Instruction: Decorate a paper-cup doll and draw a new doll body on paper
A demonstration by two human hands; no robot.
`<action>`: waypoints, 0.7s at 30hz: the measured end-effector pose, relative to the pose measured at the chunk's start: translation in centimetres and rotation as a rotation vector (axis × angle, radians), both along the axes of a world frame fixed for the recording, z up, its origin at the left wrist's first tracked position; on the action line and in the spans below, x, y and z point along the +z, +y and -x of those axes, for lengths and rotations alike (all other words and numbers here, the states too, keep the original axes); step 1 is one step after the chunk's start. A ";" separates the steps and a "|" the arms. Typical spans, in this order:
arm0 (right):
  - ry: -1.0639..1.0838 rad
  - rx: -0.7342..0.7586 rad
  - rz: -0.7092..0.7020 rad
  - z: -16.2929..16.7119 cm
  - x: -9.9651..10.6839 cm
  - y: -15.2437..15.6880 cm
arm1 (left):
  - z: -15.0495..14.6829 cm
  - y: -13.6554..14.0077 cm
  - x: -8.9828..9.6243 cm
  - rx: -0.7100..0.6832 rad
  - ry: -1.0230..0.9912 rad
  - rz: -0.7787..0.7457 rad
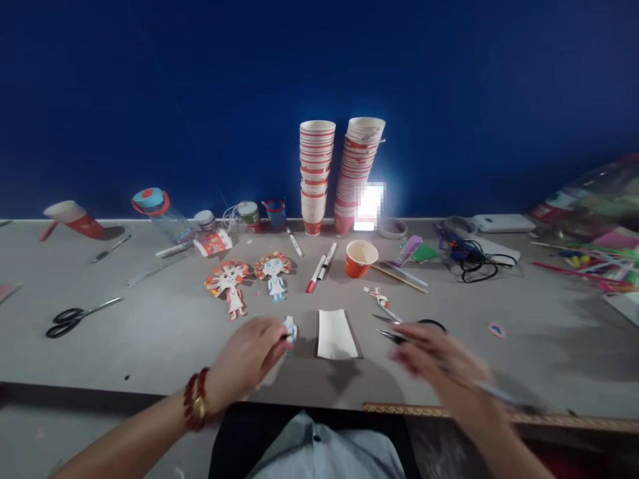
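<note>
My left hand (257, 349), with a red bead bracelet, is closed in a pinch at a small white paper cutout with blue edges (290, 327). My right hand (439, 362), blurred, is closed around a slim pen-like tool (499, 392) with a pointed tip; its exact kind is unclear. Just behind these fingers lie scissors (432, 324) with black handles, partly hidden. Between my hands is a curved white piece of paper (337, 334). Two paper figures with frilled orange hair, one in red (229, 286) and one in blue (274, 274), lie beyond my left hand.
An orange paper cup (360, 258) stands near several markers (322, 266). Two tall cup stacks (315, 176) rise at the blue wall. Other scissors (74, 320) and a clear bottle (164, 213) are left; a black cable (474, 259) and colourful sticks (589, 269) are right.
</note>
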State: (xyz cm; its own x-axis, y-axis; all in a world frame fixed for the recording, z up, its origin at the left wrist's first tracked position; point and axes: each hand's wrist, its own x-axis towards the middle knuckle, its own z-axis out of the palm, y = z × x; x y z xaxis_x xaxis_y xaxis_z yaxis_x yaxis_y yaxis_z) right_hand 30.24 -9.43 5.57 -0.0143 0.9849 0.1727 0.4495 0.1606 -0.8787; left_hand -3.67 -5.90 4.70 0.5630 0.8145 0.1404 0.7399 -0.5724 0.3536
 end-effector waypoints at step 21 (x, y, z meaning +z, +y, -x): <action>-0.587 0.428 -0.507 3.5 -8.9 5.3 | -6.0 -2.1 -4.7 -0.371 0.250 -0.169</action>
State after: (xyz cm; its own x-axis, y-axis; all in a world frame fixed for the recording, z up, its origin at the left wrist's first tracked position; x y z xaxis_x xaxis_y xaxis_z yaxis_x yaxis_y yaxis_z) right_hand 26.71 -4.16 -3.32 -0.5873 0.6816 0.4365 0.6176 0.7259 -0.3026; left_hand 2.32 -8.05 -0.02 0.8450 0.5291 0.0769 0.5248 -0.8483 0.0704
